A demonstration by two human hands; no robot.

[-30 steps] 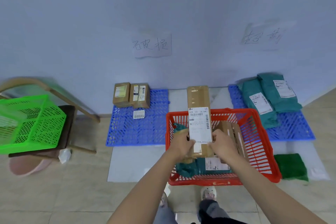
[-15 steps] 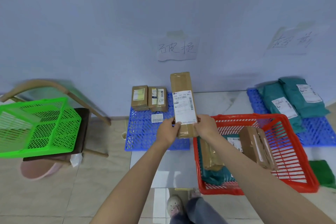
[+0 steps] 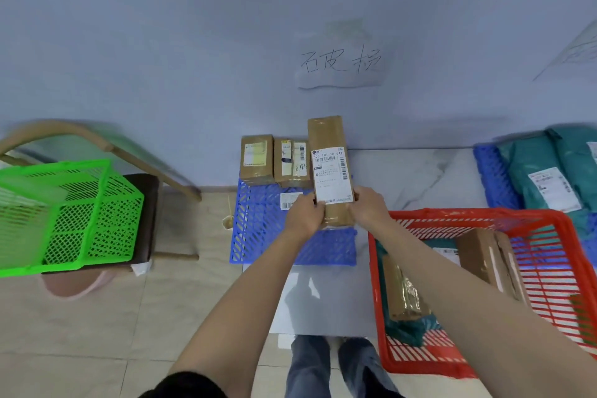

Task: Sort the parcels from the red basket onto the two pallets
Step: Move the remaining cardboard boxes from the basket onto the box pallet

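Two bare hands grip one long brown cardboard parcel (image 3: 329, 168) wrapped in clear tape, with a white printed shipping label on its upper face. The left hand (image 3: 306, 214) curls round the parcel's near left edge and the right hand (image 3: 368, 207) curls round its near right edge, thumbs lying over the label's lower corners. The parcel points away from the person and is held above the blue plastic grid pallet (image 3: 258, 229) that lies under and just beyond both hands.

Beyond the left hand, two smaller brown cardboard boxes (image 3: 274, 160) with labels stand side by side at the far edge of that pallet, touching each other, and a small loose white barcode label (image 3: 289, 200) lies on the grid just beside the left hand's fingers. On the wall above the hands hangs a white paper sheet with handwritten characters (image 3: 340, 61).

To the right of the right hand sits the red plastic mesh basket (image 3: 478, 216), holding brown cardboard parcels and teal plastic mailers. Farther right and beyond it, a second blue grid pallet (image 3: 491, 174) carries teal plastic mailer bags (image 3: 546, 171) with white labels.

Well to the left of the left hand, a bright green plastic mesh basket (image 3: 64, 213) rests on the dark seat of a wooden chair (image 3: 142, 155). Below the arms, jeans-clad legs (image 3: 323, 365) stand on a pale tiled floor.
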